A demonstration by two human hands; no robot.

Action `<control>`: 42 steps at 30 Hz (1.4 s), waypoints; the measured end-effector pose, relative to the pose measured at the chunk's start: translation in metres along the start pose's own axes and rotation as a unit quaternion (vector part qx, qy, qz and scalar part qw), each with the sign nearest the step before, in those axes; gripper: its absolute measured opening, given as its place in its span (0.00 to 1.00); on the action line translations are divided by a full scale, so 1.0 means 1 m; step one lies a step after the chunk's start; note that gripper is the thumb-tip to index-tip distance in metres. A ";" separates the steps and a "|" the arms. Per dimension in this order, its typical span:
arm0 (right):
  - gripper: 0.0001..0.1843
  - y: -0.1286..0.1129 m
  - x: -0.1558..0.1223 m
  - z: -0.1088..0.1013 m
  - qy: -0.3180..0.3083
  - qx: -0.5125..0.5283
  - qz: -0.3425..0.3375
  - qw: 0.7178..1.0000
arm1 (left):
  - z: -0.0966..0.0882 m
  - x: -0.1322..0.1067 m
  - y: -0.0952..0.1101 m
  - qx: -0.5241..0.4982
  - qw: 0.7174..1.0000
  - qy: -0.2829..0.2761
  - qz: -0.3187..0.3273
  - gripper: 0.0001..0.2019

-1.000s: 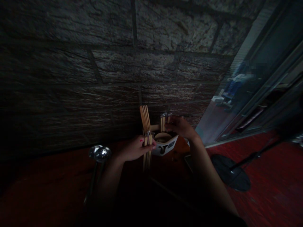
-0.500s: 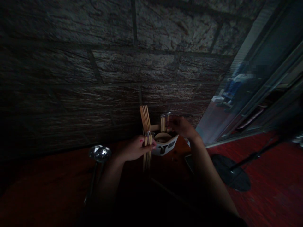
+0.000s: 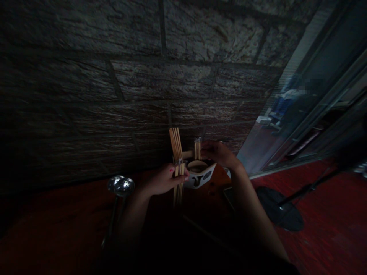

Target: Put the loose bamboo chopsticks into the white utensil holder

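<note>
Straight wooden chopsticks (image 3: 182,169) are gripped by the left fingers (image 3: 185,176); whether the right fingers (image 3: 210,147) grip is unclear.

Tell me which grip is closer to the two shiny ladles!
Left. The left grip, around some sticks, is just right of the ladles. The right grip is much farther right, by another stick bundle.
</note>
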State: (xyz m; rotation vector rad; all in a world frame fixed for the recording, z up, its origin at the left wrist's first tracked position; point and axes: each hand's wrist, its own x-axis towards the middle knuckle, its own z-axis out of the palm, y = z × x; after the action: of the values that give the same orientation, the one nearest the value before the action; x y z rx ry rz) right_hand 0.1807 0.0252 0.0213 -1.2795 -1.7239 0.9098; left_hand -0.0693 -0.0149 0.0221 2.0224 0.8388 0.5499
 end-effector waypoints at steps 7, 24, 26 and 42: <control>0.14 -0.007 -0.003 0.000 -0.004 0.012 -0.010 1.000 | 0.000 -0.001 0.000 0.000 1.000 0.002 0.003 0.07; 0.11 -0.003 0.000 0.004 0.019 -0.060 -0.027 0.998 | 0.001 0.000 -0.002 -0.003 1.000 0.004 0.000 0.07; 0.11 -0.001 0.001 0.004 0.010 -0.037 -0.025 0.999 | 0.001 0.000 -0.004 -0.002 1.000 0.004 0.004 0.07; 0.12 -0.002 0.000 0.002 -0.027 -0.009 -0.059 0.998 | 0.000 0.000 -0.002 0.000 1.000 0.006 0.015 0.07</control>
State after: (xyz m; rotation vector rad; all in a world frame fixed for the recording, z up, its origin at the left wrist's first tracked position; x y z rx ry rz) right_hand 0.1783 0.0249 0.0222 -1.1613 -1.8325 0.8687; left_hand -0.0701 -0.0146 0.0207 2.0364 0.8176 0.5790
